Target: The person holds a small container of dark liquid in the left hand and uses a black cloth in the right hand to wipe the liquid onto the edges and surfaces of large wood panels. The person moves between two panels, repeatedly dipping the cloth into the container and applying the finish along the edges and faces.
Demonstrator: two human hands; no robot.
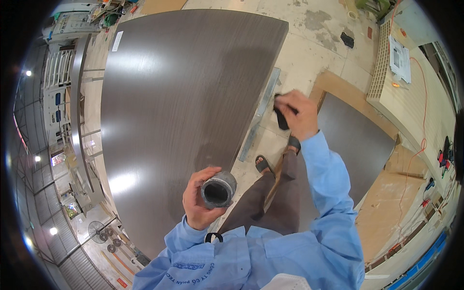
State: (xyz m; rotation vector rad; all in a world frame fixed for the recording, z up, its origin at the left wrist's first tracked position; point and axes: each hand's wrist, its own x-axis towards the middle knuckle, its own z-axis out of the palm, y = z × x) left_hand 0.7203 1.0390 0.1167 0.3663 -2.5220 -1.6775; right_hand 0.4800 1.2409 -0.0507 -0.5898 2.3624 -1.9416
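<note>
My left hand [196,203] is wrapped round a grey, round, can-like container [231,182] near my waist. Its thick rim faces me and the inside is dark, so I cannot tell what is in it. Out to the right, my right hand [302,116] pinches a piece of black cloth [281,121] that hangs from the fingers, slightly blurred. Beneath and left of both hands spreads a large dark brown wood-grain panel [179,87], with a white label [117,41] at its far left corner. The cloth is beyond the panel's right edge, apart from it.
Metal support bars [261,108] run under the panel's right edge. Another dark panel [355,130] lies on cardboard [391,198] to the right. A pale slatted bench [406,87] carries a red cord. A black scrap [347,40] lies on the floor, and a fan [97,232] stands at left.
</note>
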